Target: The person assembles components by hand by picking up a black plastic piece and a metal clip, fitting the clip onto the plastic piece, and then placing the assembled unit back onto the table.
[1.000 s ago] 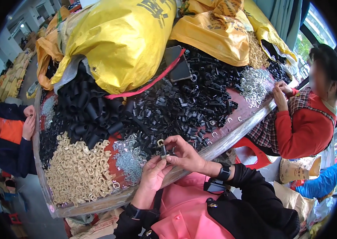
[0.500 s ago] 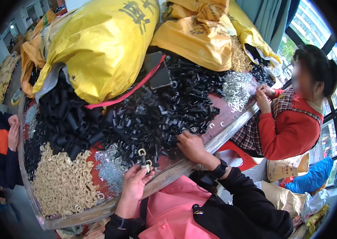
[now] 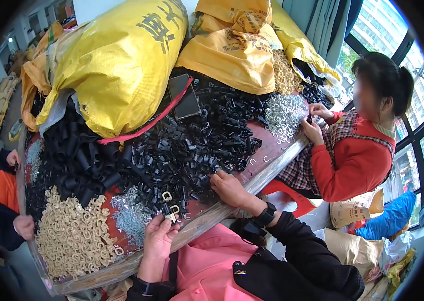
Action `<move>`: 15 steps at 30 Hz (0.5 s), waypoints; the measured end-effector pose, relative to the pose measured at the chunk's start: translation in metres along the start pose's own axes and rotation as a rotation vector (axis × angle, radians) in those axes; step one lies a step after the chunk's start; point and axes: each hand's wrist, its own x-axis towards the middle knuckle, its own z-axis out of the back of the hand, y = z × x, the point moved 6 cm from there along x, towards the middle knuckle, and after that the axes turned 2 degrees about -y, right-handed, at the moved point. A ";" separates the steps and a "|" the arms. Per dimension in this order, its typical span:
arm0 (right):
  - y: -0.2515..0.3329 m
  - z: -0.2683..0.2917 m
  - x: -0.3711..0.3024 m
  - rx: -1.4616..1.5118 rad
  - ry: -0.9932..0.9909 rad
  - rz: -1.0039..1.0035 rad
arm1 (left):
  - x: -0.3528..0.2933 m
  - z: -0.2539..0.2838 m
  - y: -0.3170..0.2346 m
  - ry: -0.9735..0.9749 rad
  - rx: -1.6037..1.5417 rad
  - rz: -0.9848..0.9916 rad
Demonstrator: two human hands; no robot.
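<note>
Near the table's front edge my left hand (image 3: 159, 235) pinches a small black plastic part (image 3: 166, 207) between thumb and fingers. Cream-coloured ring-shaped pieces (image 3: 174, 209) show right at those fingertips; which of them are held I cannot tell. Farther right, my right hand (image 3: 231, 190) has its fingers bent together at the edge of the pile of black plastic parts (image 3: 192, 145). Whatever lies under those fingertips is hidden. Left of my left hand are a heap of small silvery metal pieces (image 3: 131, 213) and a large heap of cream rings (image 3: 74, 233).
A wooden rim (image 3: 202, 220) borders the table. Behind the black parts lie a full yellow sack (image 3: 122, 65), a dark flat rectangular object (image 3: 184, 98) and black tubes (image 3: 84, 155). One co-worker (image 3: 352, 155) sits at right beside silvery U-shaped pieces (image 3: 284, 115); another person's hand (image 3: 23, 227) is at left.
The whole view has shifted slightly, while my hands keep nearly the same places over the table. The person at left has parted their hands, one now lower by the rim.
</note>
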 end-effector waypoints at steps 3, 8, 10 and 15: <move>0.007 0.006 -0.005 0.109 -0.126 0.085 | -0.004 0.002 -0.004 -0.044 0.027 -0.015; 0.004 0.014 -0.007 0.123 -0.117 0.193 | -0.002 -0.003 0.001 -0.029 -0.027 0.023; 0.004 0.014 -0.007 0.107 -0.069 0.170 | -0.002 -0.003 0.002 -0.045 -0.008 0.036; 0.008 0.008 -0.005 0.113 -0.059 0.164 | -0.009 0.008 0.000 -0.052 0.007 -0.014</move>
